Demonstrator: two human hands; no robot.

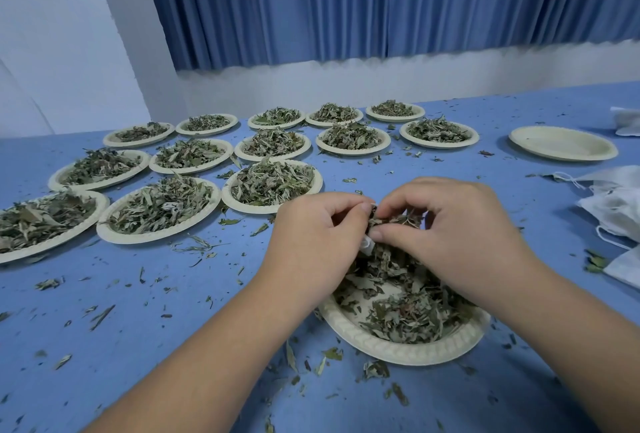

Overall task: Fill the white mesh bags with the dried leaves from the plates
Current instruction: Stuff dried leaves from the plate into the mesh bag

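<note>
A cream paper plate [398, 349] of dried green leaves [408, 315] lies in front of me on the blue table. Above its far side my left hand [318, 235] grips a white mesh bag [367, 245], of which only a small white corner shows below the fingers. My right hand [446, 224] pinches a clump of dried leaves [398, 221] right at my left hand's fingertips. Most of the bag is hidden behind the two hands.
Several plates heaped with leaves [272, 183] fill the left and middle of the table. An empty plate [562, 142] sits at the far right. A pile of white mesh bags [616, 204] lies at the right edge. Leaf crumbs litter the blue tablecloth [138, 346].
</note>
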